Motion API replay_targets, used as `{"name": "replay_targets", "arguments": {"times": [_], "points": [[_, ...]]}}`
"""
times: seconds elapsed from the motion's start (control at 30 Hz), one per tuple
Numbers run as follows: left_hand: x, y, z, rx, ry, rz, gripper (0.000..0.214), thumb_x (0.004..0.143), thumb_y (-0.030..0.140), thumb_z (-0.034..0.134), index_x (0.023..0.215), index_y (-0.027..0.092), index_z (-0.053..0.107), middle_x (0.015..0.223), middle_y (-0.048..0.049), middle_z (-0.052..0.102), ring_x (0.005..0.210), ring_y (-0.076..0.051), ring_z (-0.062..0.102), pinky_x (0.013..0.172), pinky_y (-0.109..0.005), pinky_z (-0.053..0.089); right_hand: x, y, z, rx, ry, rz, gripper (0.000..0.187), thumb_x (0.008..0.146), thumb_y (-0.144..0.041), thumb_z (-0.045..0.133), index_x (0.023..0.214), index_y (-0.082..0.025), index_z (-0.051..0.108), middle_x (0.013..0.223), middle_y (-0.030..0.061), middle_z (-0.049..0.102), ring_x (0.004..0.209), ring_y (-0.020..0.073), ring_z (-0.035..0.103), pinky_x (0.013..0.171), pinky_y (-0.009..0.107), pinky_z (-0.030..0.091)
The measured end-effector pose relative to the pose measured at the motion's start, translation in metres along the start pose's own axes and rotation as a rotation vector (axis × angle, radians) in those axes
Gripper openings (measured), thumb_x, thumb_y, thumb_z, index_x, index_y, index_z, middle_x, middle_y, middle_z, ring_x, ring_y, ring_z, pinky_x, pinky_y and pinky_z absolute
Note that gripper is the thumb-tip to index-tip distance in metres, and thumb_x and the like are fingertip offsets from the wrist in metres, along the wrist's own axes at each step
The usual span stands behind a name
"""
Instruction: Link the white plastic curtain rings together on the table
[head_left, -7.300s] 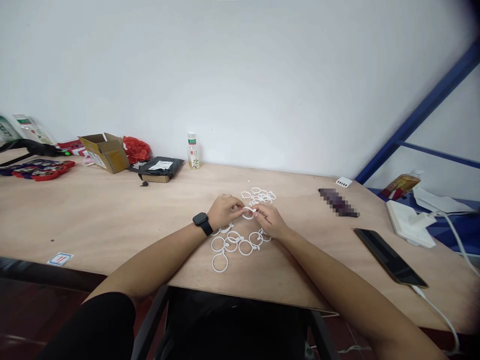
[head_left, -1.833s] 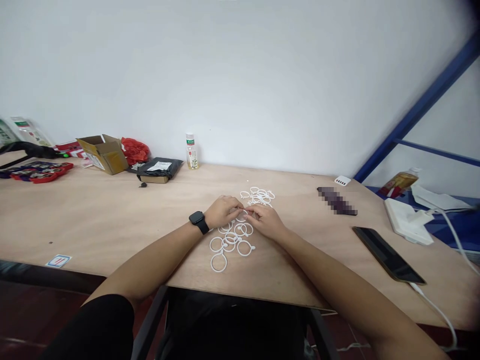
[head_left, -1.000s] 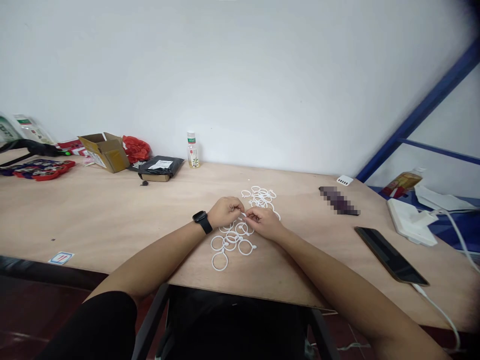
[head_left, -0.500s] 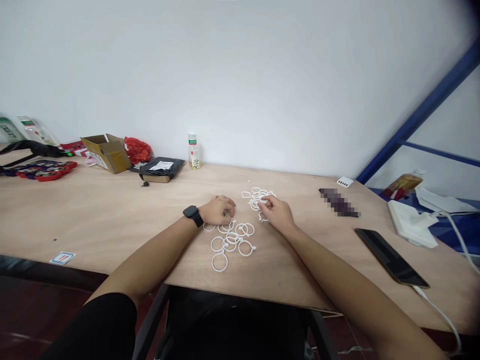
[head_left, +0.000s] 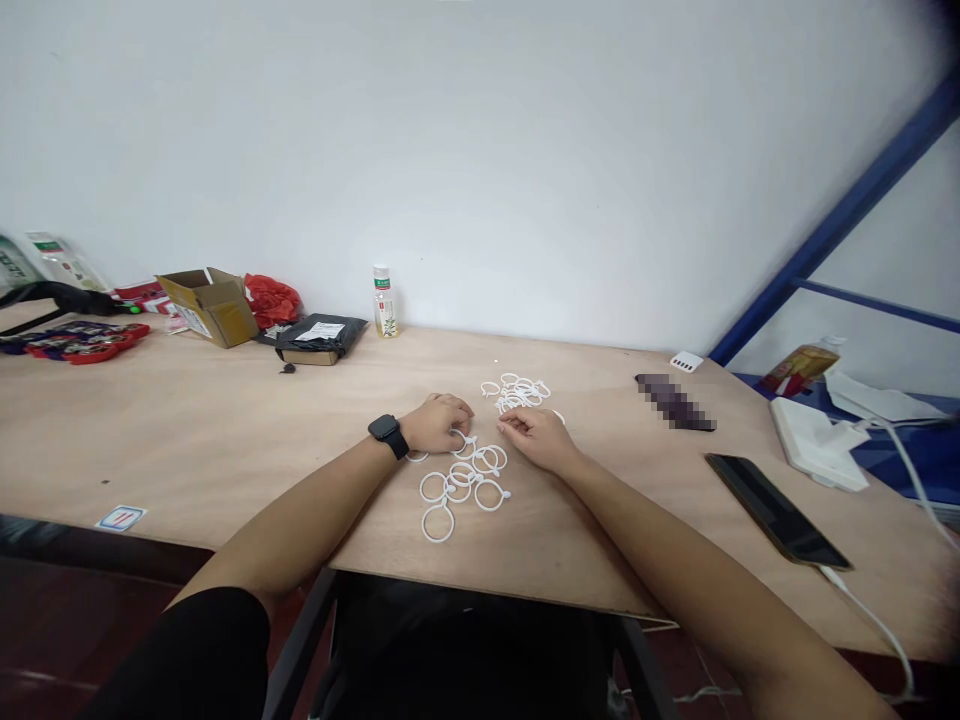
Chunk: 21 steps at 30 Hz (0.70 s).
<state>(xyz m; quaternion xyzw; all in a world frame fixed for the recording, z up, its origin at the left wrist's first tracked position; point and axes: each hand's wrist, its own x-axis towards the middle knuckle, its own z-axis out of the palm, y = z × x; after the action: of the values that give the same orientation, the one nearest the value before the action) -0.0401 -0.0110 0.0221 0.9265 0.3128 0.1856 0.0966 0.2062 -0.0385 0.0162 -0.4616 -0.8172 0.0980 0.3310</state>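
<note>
Several white curtain rings, each with a small eyelet, lie on the wooden table in two groups. The nearer rings (head_left: pixel 448 491) are spread out below my left hand (head_left: pixel 437 424), overlapping in places. That hand rests on the table with curled fingers closed on one white curtain ring (head_left: pixel 470 441). A farther pile of rings (head_left: pixel 517 392) is heaped just beyond my right hand (head_left: pixel 538 436). My right fingertips are pinched together at the near edge of this pile; what they hold, if anything, is hidden. Part of one ring shows behind the right hand.
A phone (head_left: pixel 778 510) on a cable, a white charger (head_left: pixel 817 445) and a blurred dark object (head_left: pixel 675 402) lie at right. Toward the back left are a bottle (head_left: pixel 385 303), a black parcel (head_left: pixel 322 338), an open carton (head_left: pixel 210 308) and a red bag (head_left: pixel 271 300).
My right hand has drawn back from the far pile toward my left hand, its fingertips now at the pile's near edge. My left hand stays almost in place, its fingers closer to the ring.
</note>
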Motion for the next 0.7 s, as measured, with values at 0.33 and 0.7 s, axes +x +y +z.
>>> {"name": "replay_targets", "arguments": {"times": [0.33,0.7], "points": [[0.006,0.014,-0.001,-0.075,0.118,0.042,0.016,0.082,0.025,0.058,0.092,0.017,0.068,0.083,-0.0025,0.072,0.078,-0.016,0.066,0.082,-0.028,0.046,0.0,-0.014,0.0,0.039,-0.117,-0.043,0.02,0.086,-0.03,0.062,0.101,-0.021,0.07,0.081,0.0022,0.071,0.068,0.0143,0.062,0.065,0.025,0.044],[0.006,0.018,0.004,-0.12,0.187,0.065,0.014,0.084,0.026,0.059,0.091,0.018,0.068,0.084,-0.0026,0.071,0.079,-0.015,0.065,0.079,-0.027,0.047,0.0,-0.012,0.0,0.134,-0.118,-0.058,0.022,0.085,-0.02,0.052,0.097,-0.021,0.07,0.083,0.002,0.072,0.071,0.0148,0.062,0.065,0.024,0.043]]}}
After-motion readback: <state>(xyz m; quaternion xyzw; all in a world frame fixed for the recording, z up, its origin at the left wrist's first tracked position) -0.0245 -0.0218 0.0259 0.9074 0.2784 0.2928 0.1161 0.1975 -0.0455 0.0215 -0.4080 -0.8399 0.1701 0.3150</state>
